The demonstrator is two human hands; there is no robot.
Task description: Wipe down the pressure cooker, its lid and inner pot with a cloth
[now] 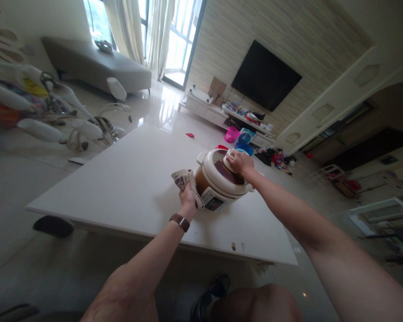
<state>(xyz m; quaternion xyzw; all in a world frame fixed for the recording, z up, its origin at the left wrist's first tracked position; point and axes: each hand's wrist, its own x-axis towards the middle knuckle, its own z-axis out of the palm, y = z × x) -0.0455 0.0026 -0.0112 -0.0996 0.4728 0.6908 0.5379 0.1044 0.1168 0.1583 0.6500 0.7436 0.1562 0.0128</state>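
Observation:
A white and brown electric pressure cooker (206, 172) stands on the white table (121, 179), its dark control panel (213, 202) facing me. My right hand (240, 161) is closed around the handle on top of its lid. On the cooker's left side, my left hand (188, 197) grips a folded patterned cloth (183, 178), which lies against the cooker's wall. A brown-strapped watch (180, 221) is on my left wrist. The cooker's far right side is partly hidden by my right forearm.
Two small items, one a yellow and black piece (233, 246), lie near the table's front edge. A red object (190, 135) shows near the far edge. Beyond are a pink basket (232, 134), a TV bench (208, 114) and a grey couch (97, 67).

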